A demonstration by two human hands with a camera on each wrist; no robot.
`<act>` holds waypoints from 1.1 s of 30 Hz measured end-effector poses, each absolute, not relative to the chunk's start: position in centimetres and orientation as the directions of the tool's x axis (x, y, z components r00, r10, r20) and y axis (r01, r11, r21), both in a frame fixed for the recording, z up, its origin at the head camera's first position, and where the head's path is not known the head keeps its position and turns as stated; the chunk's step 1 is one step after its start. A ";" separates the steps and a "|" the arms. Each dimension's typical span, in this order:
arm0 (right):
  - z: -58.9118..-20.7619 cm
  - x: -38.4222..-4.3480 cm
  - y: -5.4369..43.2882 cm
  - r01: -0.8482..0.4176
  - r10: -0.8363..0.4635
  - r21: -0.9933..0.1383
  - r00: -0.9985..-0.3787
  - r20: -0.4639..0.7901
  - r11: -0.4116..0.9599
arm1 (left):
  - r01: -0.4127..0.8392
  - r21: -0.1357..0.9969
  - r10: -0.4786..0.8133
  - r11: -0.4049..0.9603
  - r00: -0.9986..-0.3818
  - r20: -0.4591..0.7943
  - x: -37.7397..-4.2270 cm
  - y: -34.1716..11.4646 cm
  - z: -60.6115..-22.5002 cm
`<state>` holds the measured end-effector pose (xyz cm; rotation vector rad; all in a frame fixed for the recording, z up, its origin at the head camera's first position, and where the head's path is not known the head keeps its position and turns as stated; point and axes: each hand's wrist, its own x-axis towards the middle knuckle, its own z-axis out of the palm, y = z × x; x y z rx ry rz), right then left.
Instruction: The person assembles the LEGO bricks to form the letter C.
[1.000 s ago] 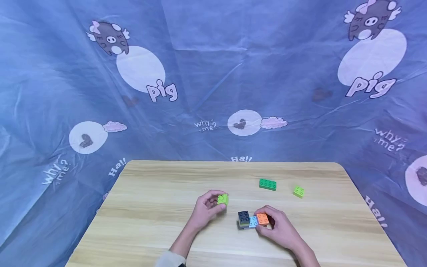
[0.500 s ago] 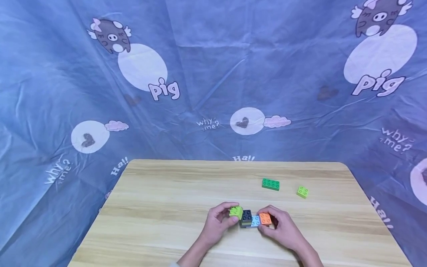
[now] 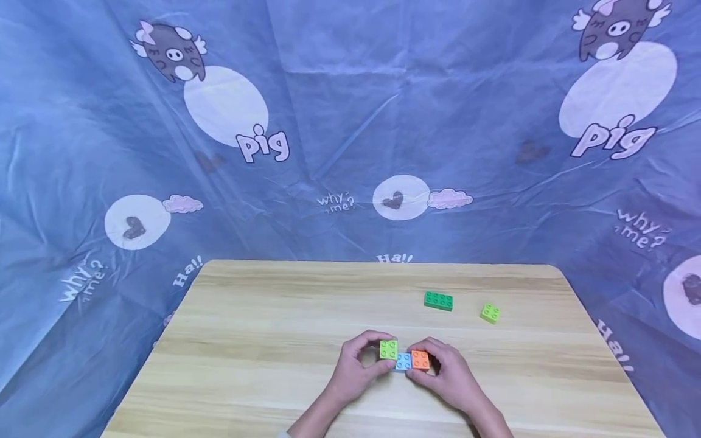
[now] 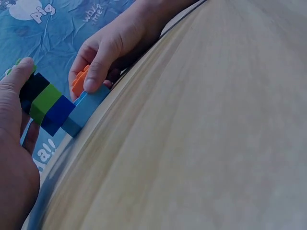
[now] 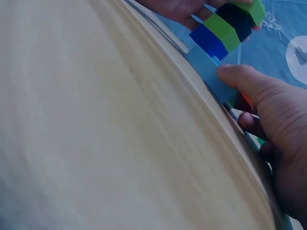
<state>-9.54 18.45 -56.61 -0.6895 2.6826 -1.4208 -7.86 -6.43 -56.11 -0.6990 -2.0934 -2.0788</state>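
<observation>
My left hand pinches a lime toy brick between thumb and fingers, right on top of a black brick. Below the black one are a green brick and a dark blue brick, stacked on the left end of a long light blue brick. An orange brick sits on the other end of that base. My right hand grips the base and orange brick from the right, its thumb pressed to the light blue side in the right wrist view.
Farther back on the wooden table lie a dark green brick and a loose lime brick. A blue printed cloth hangs behind the table and at both sides.
My left hand has carried the lime brick rightward onto the black brick, which it now covers in the head view. The right hand keeps its grip on the base.
</observation>
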 end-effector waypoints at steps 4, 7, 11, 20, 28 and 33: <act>-56.7 -9.6 18.0 -0.366 -0.371 -0.780 -0.910 0.185 0.508 | 0.397 0.918 0.230 -0.003 -0.893 0.387 -8.0 -6.5 -56.1; -56.7 -9.6 18.1 -0.373 -0.374 -0.774 -0.908 0.190 0.511 | 0.377 0.926 0.222 0.029 -0.905 0.362 -8.0 -6.4 -56.1; -56.7 -9.7 18.3 -0.379 -0.387 -0.772 -0.903 0.188 0.510 | 0.378 0.924 0.205 0.059 -0.911 0.359 -7.9 -6.4 -56.1; -56.7 -9.4 18.3 -0.357 -0.374 -0.782 -0.911 0.172 0.511 | 0.493 0.862 0.171 0.116 -0.865 0.472 -7.8 -6.3 -55.9; -56.8 -9.2 18.3 -0.350 -0.370 -0.784 -0.914 0.166 0.513 | 0.456 0.878 0.199 0.144 -0.883 0.426 -7.6 -6.5 -55.7; -56.9 -9.2 18.4 -0.351 -0.368 -0.783 -0.914 0.168 0.514 | 0.474 0.864 0.204 0.171 -0.875 0.440 -7.7 -6.5 -55.7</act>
